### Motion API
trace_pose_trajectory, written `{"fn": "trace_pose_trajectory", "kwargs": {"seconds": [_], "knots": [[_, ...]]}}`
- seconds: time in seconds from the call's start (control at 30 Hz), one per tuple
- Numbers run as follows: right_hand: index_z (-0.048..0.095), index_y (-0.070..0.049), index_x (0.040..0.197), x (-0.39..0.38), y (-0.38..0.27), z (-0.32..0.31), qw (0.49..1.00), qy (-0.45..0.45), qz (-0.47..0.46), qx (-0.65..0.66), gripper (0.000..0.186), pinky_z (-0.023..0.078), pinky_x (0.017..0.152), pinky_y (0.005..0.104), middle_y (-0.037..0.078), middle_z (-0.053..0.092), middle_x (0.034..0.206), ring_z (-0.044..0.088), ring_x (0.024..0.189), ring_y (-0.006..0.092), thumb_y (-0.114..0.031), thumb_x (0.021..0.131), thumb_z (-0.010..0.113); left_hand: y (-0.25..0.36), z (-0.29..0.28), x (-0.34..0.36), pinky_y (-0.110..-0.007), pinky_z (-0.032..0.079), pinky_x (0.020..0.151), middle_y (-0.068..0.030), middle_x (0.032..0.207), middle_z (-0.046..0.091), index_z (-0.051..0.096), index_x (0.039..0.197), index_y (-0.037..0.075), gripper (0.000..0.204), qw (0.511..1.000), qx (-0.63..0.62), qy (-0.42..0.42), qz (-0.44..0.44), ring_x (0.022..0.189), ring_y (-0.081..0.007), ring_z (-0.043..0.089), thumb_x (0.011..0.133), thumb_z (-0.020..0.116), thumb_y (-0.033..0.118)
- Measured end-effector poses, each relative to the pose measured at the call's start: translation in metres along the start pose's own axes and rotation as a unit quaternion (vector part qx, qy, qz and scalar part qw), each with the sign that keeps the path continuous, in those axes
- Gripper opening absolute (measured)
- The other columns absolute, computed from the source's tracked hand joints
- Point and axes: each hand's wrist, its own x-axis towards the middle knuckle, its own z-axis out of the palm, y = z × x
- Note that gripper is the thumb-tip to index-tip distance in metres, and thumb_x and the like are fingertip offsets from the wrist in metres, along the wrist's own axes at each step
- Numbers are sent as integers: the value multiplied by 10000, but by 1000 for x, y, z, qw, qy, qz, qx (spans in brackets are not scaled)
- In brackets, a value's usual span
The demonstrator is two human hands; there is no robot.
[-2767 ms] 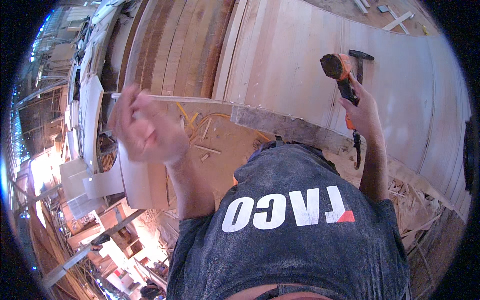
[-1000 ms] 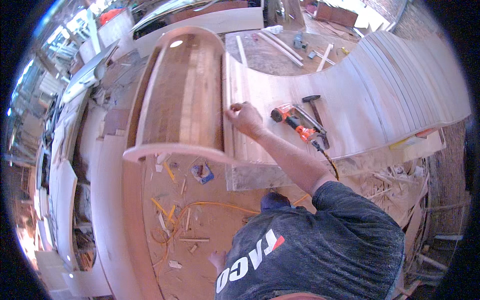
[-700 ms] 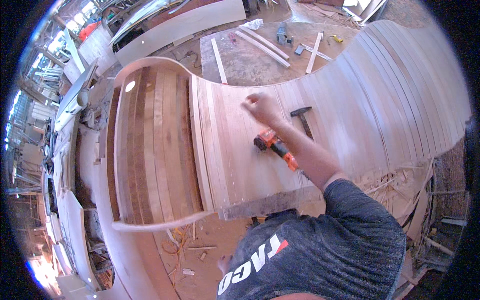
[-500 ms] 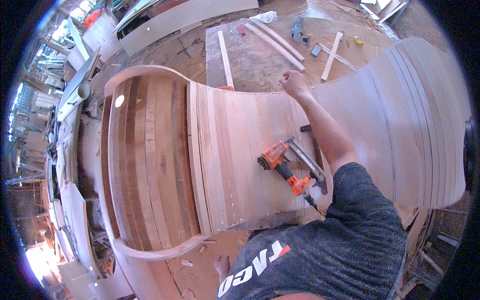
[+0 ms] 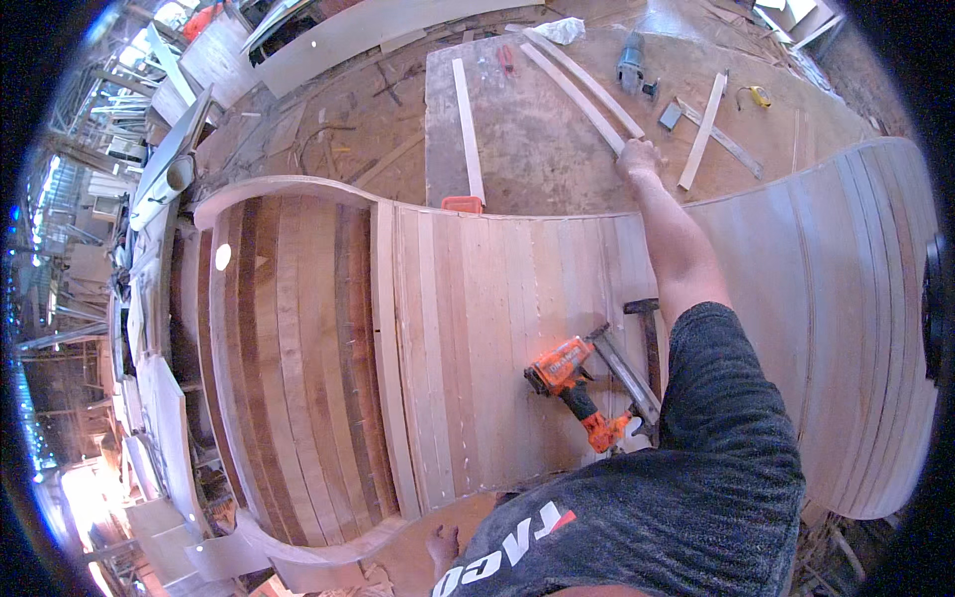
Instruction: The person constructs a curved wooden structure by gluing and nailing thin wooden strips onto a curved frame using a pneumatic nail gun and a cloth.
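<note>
Curved panel [image 5: 468, 328] of pale wooden strips, bending like a wave, with a hollow of browner slats at its left end. Carries in its middle an orange-and-black nail gun [image 5: 582, 393], lying on its side, and just beside it a dark hammer [image 5: 652, 343], partly covered. Beyond the far edge, a flat brownish sheet [image 5: 448, 109]. Bears one single strip [image 5: 467, 129], a small red tool [image 5: 506, 60] and two long strips [image 5: 579, 88]. Further right, on this sheet or on the dusty floor [image 5: 269, 149], not possible to tell which: a blue-grey power tool [image 5: 629, 65], a small rectangular block [image 5: 670, 116], two crossed strips [image 5: 704, 134] and a small yellow tool [image 5: 760, 97].
</note>
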Motion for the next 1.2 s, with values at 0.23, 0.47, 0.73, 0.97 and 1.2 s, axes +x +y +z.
{"fn": "trace_pose_trajectory", "kwargs": {"seconds": [0.23, 0.47, 0.73, 0.97, 1.2], "knots": [[673, -63, 1079, -43, 23, -28, 767, -219, 46, 601, 199, 621, 701, 434, 95, 667, 978, 698, 726, 282, -225, 962, 681, -8, 23, 48, -470, 554, 813, -269, 1014, 720, 727, 1171, -41, 570, 988, -121, 27, 89, 895, -383, 698, 765, 853, 340], [603, 14, 1209, -136, 25, -114, 545, -269, 13, 794, 308, 614, 716, 314, 145, 601, 1063, 659, 941, 227, -201, 1002, 679, -42, 31, 31, -476, 542, 883, -273, 1080, 708, 717, 1173, -43, 589, 983, -160, 31, 87, 962, -399, 689, 782, 829, 383], [535, -61, 1442, -374, 43, -206, 661, -132, -202, 710, 475, 541, 765, 332, 69, 647, 1071, 601, 877, 139, -180, 984, 584, -214, 98, 23, -472, 494, 1053, -279, 1296, 661, 683, 1271, -1, 650, 969, -242, -33, -41, 1225, -430, 623, 838, 739, 481], [456, -24, 1449, -702, -62, -288, 585, -184, -319, 723, 514, 381, 435, 221, -49, 463, 687, 387, 469, 47, -258, 1015, 603, -409, 122, 14, -469, 513, 997, -232, 1248, 684, 693, 1231, 53, 469, 974, -220, -33, -33, 1173, -404, 637, 945, 638, 421], [700, -91, 1216, -972, -236, -125, 667, -571, -350, 327, 283, 399, 528, 216, -11, 667, 850, 526, 659, 21, -240, 976, 715, -423, -52, 75, -376, 507, 956, -94, 1038, 721, 660, 1234, -43, 417, 758, -622, 196, -32, 1021, -219, 670, 1042, 588, 320]]}}
